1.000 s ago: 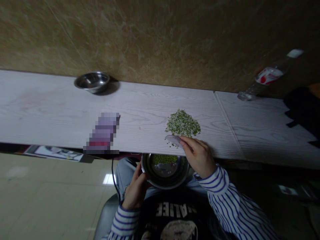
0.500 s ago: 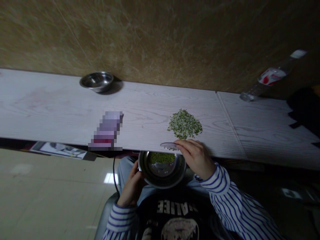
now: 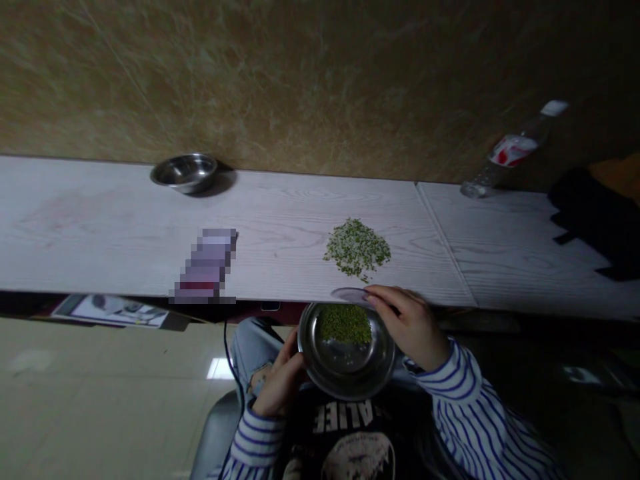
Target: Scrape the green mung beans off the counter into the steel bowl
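My left hand grips the left rim of a steel bowl, which sits over my lap just below the table edge. Small green beans lie in the far part of the bowl, with a few pale grains near them. Between the thumb and fingers of my right hand is a thin, translucent round disc, held flat at the table's front edge above the bowl. Just beyond the disc, a loose pile of mixed green beans and white grains spreads over the tabletop.
Towards the wall stands a smaller steel bowl. A pixelated flat object lies left of the pile. At the right are a clear plastic bottle and a dark bag-like item. A cable hangs below the table edge.
The bowl and both hands have moved right relative to the table. Grains that lay beside the disc at the edge no longer show there. The view has shifted slightly.
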A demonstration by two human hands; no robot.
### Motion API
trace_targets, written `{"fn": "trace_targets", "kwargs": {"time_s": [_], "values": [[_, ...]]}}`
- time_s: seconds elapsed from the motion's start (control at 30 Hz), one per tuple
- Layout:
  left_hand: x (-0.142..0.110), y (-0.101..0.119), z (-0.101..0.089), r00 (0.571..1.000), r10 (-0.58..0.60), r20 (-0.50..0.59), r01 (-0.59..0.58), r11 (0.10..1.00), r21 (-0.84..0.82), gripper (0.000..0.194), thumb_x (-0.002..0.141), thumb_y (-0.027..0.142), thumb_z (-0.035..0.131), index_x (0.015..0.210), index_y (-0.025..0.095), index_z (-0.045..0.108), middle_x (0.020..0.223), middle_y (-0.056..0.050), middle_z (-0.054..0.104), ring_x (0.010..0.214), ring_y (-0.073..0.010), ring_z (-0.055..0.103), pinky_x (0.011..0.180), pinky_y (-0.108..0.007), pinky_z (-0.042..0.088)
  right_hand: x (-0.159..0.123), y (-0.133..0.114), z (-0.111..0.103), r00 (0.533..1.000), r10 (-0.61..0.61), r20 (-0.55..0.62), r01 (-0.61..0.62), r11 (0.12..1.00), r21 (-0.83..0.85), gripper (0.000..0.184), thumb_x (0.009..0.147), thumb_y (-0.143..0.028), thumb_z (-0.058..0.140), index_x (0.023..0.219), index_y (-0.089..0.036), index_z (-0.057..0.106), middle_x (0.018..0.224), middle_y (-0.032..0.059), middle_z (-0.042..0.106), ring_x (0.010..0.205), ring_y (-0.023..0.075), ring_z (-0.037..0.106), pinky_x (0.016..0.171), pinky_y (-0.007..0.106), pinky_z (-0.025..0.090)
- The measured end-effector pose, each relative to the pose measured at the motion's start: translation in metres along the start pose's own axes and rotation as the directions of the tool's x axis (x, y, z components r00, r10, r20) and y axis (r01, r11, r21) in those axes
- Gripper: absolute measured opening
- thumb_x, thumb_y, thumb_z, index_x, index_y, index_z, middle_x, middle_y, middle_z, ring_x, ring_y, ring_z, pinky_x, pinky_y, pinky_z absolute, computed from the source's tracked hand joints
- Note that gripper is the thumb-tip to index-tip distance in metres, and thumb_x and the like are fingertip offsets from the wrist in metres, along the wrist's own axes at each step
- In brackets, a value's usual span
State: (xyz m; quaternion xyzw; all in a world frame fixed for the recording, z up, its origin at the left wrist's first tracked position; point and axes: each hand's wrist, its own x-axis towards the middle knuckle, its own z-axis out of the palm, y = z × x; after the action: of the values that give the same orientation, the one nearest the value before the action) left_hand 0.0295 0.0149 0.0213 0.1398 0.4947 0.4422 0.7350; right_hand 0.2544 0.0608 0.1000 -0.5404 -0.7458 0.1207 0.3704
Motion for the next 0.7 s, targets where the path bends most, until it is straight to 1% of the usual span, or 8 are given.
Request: {"fn": "trace_targets", "kwargs": {"time_s": [0.1, 0.2, 0.27, 0.4, 0.53, 0.63, 0.7], "values": [[-0.005, -0.005, 0.005, 1.000, -0.015, -0.012, 0.015, 1.000, 0.004, 0.059, 0.057, 0.012, 0.067, 0.116, 0.020, 0.067, 0.077, 0.000, 0.069, 0.064, -0.0144, 0.056, 0.058, -0.025, 0.046, -0.009, 0.011, -0.009, 0.993, 0.088, -0.077, -0.085, 0.996, 0.041, 0.018, 0.091, -0.024, 0.058, 0.104, -0.021, 0.071, 0.098, 0.0057, 0.076, 0.087, 0.0183, 0.071, 0.079, 0.030, 0.056], [-0.007, -0.009, 0.008, 0.998, 0.019, -0.057, -0.020, 1.000, -0.015, 0.061, 0.059, 0.014, 0.069, 0.119, 0.020, 0.065, 0.074, 0.001, 0.067, 0.062, -0.0135, 0.055, 0.058, -0.025, 0.046, -0.019, 0.021, -0.017, 0.976, 0.166, -0.138, -0.157, 0.985, 0.074, 0.019, 0.091, -0.029, 0.058, 0.103, -0.022, 0.072, 0.099, 0.0055, 0.076, 0.087, 0.0190, 0.071, 0.080, 0.031, 0.057], [-0.008, -0.011, 0.009, 0.998, 0.005, -0.067, -0.005, 1.000, -0.005, 0.065, 0.059, 0.013, 0.068, 0.123, 0.019, 0.062, 0.074, 0.001, 0.067, 0.060, -0.0134, 0.055, 0.057, -0.025, 0.046, -0.025, 0.027, -0.020, 0.965, 0.206, -0.163, -0.194, 0.977, 0.087, 0.020, 0.091, -0.032, 0.059, 0.103, -0.022, 0.072, 0.098, 0.0055, 0.076, 0.086, 0.0196, 0.072, 0.081, 0.033, 0.058], [-0.008, -0.020, 0.012, 0.997, -0.040, -0.059, 0.040, 0.999, 0.005, 0.071, 0.059, 0.014, 0.068, 0.129, 0.020, 0.058, 0.078, 0.001, 0.069, 0.062, -0.0146, 0.056, 0.059, -0.026, 0.047, -0.033, 0.033, -0.028, 0.946, 0.254, -0.201, -0.241, 0.967, 0.086, 0.023, 0.090, -0.036, 0.060, 0.102, -0.021, 0.072, 0.096, 0.0065, 0.076, 0.086, 0.0207, 0.072, 0.081, 0.034, 0.058], [-0.005, -0.028, 0.014, 0.998, -0.059, -0.014, 0.059, 0.998, -0.018, 0.066, 0.059, 0.015, 0.070, 0.124, 0.016, 0.059, 0.076, 0.000, 0.069, 0.064, -0.0147, 0.058, 0.060, -0.025, 0.047, -0.038, 0.035, -0.036, 0.930, 0.289, -0.225, -0.275, 0.957, 0.093, 0.024, 0.089, -0.038, 0.060, 0.101, -0.021, 0.073, 0.095, 0.0074, 0.077, 0.086, 0.0211, 0.073, 0.080, 0.034, 0.059], [-0.003, -0.027, 0.014, 0.997, -0.081, -0.007, 0.081, 0.997, -0.018, 0.071, 0.062, 0.016, 0.071, 0.130, 0.018, 0.054, 0.083, -0.002, 0.071, 0.070, -0.0175, 0.062, 0.065, -0.028, 0.049, -0.040, 0.039, -0.039, 0.916, 0.327, -0.231, -0.311, 0.945, 0.104, 0.026, 0.088, -0.040, 0.060, 0.101, -0.021, 0.072, 0.097, 0.0083, 0.076, 0.087, 0.0220, 0.073, 0.080, 0.034, 0.059], [-0.003, -0.023, 0.013, 0.995, -0.100, -0.022, 0.100, 0.995, -0.010, 0.076, 0.063, 0.018, 0.071, 0.136, 0.020, 0.049, 0.089, -0.004, 0.072, 0.074, -0.0198, 0.064, 0.065, -0.030, 0.050, -0.041, 0.042, -0.039, 0.901, 0.364, -0.236, -0.345, 0.931, 0.119, 0.029, 0.087, -0.043, 0.060, 0.101, -0.020, 0.072, 0.097, 0.0093, 0.076, 0.088, 0.0231, 0.073, 0.080, 0.035, 0.060]]}}
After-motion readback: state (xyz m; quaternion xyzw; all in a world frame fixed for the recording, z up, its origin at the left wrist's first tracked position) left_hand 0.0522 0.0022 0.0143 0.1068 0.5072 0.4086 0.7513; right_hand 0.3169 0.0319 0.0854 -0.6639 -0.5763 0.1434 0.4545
